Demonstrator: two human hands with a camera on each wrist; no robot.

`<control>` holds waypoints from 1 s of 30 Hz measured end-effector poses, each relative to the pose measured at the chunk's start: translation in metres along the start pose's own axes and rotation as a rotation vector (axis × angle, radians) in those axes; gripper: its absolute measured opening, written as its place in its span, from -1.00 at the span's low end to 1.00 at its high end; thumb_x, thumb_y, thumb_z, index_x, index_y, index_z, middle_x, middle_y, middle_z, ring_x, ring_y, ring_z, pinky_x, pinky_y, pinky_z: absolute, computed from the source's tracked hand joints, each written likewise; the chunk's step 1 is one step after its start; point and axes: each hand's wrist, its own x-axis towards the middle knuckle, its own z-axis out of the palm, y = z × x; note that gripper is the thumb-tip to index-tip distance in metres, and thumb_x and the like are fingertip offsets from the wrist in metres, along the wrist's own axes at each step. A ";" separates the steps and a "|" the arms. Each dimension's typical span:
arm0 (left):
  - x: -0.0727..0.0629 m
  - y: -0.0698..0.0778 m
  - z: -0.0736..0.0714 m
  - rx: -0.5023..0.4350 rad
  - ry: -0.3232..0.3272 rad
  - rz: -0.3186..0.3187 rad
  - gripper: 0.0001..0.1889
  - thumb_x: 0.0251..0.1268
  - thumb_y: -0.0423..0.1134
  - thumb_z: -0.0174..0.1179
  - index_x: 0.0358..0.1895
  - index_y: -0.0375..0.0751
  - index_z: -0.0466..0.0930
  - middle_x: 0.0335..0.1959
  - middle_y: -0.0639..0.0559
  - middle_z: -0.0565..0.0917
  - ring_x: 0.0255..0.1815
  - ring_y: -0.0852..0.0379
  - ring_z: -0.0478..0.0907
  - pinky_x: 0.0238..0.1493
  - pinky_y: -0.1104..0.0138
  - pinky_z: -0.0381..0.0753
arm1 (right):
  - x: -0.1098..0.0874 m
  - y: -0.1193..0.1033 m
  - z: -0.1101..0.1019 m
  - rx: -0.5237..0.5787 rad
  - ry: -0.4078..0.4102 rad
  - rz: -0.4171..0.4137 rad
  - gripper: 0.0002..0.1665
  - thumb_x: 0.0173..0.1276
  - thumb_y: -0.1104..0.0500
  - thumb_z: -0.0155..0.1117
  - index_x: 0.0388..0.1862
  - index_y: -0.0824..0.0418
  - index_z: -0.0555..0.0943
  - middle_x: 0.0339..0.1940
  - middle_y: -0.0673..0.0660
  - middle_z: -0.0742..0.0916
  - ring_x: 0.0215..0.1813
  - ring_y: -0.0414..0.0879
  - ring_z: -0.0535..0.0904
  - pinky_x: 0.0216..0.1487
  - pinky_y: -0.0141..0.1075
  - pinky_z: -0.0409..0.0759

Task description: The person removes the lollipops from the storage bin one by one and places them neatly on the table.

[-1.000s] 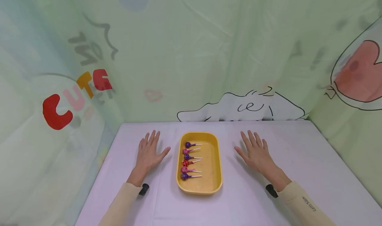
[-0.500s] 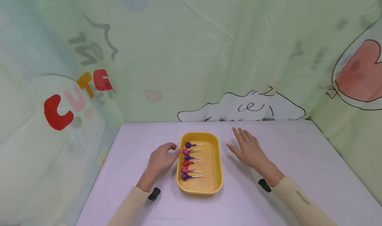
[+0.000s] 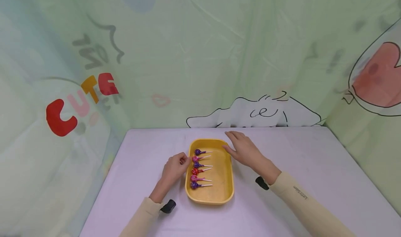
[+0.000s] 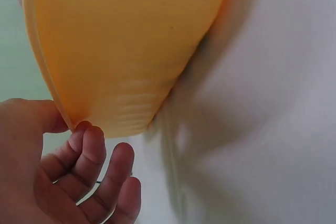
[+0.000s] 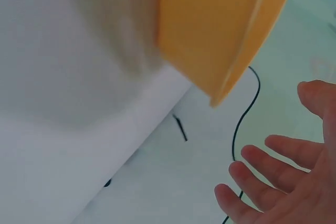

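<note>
A yellow tray [image 3: 220,183] with rounded corners stands mid-table in the head view. Several wrapped lollipops, among them a red one [image 3: 195,171] and a purple one [image 3: 194,185], lie in a column along its left side, sticks to the right. My left hand [image 3: 173,168] pinches the tray's left rim; the left wrist view has the thumb on one side of the rim and curled fingers [image 4: 93,145] against the other. My right hand [image 3: 245,150] is by the tray's far right corner. Its fingers are spread apart and hold nothing in the right wrist view, beside the tray wall [image 5: 210,30].
A pale lilac cloth covers the table [image 3: 150,139]. Behind it hangs a green printed curtain [image 3: 175,73], with more of it on both sides. Each wrist wears a small black device, such as the one [image 3: 262,183] under the right sleeve. A thin black cable [image 5: 242,116] shows past the tray.
My left hand has moved right from the bare table and taken hold of the tray's left rim. My right hand has come left to the tray's right side. Tray and lollipops stay in place.
</note>
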 end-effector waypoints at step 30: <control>0.004 0.000 -0.002 -0.128 -0.075 -0.031 -0.73 0.46 -0.06 0.14 -0.38 -0.13 0.54 -0.48 0.08 0.52 -0.54 0.19 0.38 -0.53 0.39 0.32 | 0.070 -0.057 0.036 0.037 -0.271 -0.095 -0.67 0.41 0.09 0.33 0.00 0.29 0.67 -0.09 0.18 0.76 -0.07 0.04 0.66 0.09 -0.08 0.63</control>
